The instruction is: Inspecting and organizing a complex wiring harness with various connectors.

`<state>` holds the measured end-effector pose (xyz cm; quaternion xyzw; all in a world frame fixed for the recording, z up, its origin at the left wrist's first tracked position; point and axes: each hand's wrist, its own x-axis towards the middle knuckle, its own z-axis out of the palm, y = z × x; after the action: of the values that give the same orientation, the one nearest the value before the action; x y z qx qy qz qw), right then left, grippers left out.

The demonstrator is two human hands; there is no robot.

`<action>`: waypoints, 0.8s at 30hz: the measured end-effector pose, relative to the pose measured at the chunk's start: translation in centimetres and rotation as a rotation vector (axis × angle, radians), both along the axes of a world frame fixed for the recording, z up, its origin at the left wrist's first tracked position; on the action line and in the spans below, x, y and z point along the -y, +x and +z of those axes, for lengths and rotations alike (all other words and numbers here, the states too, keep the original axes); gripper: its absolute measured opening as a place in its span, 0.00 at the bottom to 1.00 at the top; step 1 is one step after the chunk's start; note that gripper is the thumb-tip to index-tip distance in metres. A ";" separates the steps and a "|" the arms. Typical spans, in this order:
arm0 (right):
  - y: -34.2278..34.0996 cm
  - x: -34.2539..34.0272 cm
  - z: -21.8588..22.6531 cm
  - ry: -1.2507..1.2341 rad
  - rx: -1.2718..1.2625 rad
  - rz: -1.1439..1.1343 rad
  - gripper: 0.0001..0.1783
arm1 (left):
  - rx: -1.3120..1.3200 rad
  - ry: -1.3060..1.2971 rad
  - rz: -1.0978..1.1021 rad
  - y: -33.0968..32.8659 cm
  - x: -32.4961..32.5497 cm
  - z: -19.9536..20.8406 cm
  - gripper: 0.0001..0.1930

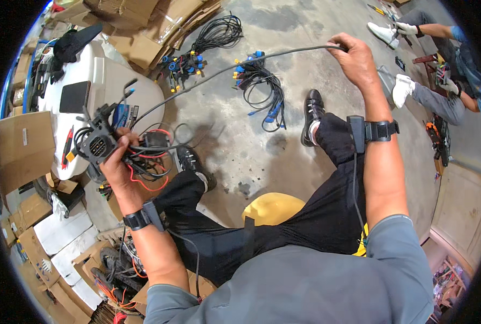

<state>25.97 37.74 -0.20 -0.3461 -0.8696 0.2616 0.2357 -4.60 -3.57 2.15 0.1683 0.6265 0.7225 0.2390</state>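
My left hand (pixel 120 153) is closed around a bundled wiring harness (pixel 143 156) of black and red wires. From the top of the grip sticks out a black multi-pin connector (pixel 98 146). One black cable (pixel 224 68) runs from this bundle across to my right hand (pixel 354 60). Raised at the far right, that hand pinches the cable near its end, between thumb and fingers. The stretch between my hands hangs in a gentle arc above the floor. Below it lies a cable bundle with blue and yellow connectors (pixel 262 86).
Another coiled cable bundle (pixel 219 33) lies farther back beside flattened cardboard (pixel 143 51). At left stands a white rounded surface (pixel 108 81) with a black flat piece and a red pen-like tool (pixel 68 147). A co-worker in white gloves (pixel 408 29) sits at right. I sit on something yellow (pixel 273 208).
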 end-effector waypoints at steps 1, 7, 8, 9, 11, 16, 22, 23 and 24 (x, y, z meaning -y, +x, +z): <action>0.8 -0.5 -0.3 0.006 0.049 -0.038 0.10 | -0.029 0.027 -0.009 0.0 -0.1 0.0 0.11; 2.5 -1.1 -1.1 -0.029 0.154 -0.051 0.12 | -0.086 -0.039 0.041 0.5 -1.0 -0.3 0.08; 2.3 -0.9 -0.7 -0.072 0.178 -0.035 0.13 | -0.106 -0.053 0.027 0.3 -1.0 -0.2 0.08; 2.2 -0.8 -0.3 -0.116 0.202 -0.018 0.14 | -0.120 -0.064 0.047 -0.2 -0.7 -0.7 0.08; 2.3 -0.9 0.1 -0.119 0.235 -0.004 0.14 | -0.211 -0.110 0.094 -0.7 -0.8 -1.1 0.08; 4.0 -2.1 -0.6 -0.145 0.314 0.068 0.14 | -0.404 -0.241 0.186 -0.9 -1.2 -1.5 0.08; 1.9 0.4 1.4 -0.676 0.013 0.082 0.16 | -0.278 -0.303 0.259 -0.5 -2.0 -1.4 0.07; 1.8 0.2 1.3 -0.676 0.009 0.094 0.16 | -0.269 -0.340 0.222 -0.6 -2.0 -1.6 0.07; 1.9 -0.3 1.1 -0.821 -0.129 0.151 0.16 | -0.261 -0.378 0.187 -0.7 -2.1 -1.8 0.07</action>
<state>27.85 38.02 0.89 -0.3296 -0.6995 0.6241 0.1125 -5.26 -1.51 0.31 0.1538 0.7889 0.5837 0.1152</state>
